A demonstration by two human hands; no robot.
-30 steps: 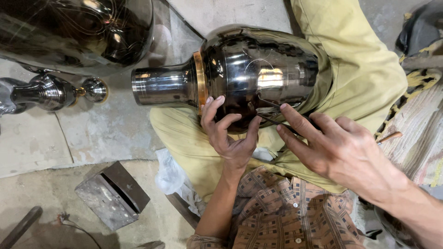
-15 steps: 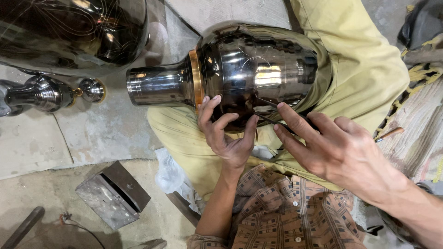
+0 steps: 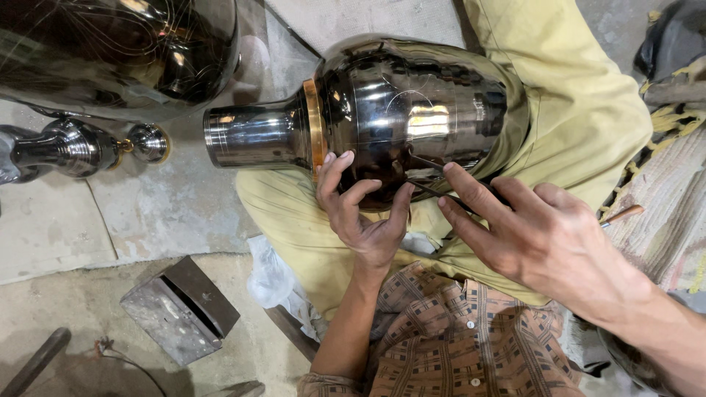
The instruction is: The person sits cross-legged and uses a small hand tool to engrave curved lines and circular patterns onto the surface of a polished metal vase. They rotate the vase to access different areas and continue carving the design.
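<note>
Rough concrete floor lies beyond my left hand, with a small metal box below it. Since a moment ago the dark vase on my lap has slid slightly left. My left fingers spread against its belly; my right hand pinches a thin tool against it. I cannot see inside the vase.

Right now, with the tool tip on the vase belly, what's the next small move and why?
Probably a short, light stroke along the dark vase, continuing the fine scratched lines already on it. The right hand holds the thin tool with its tip at the surface, and the left hand braces the vase on the lap, so it looks steadied.
</note>
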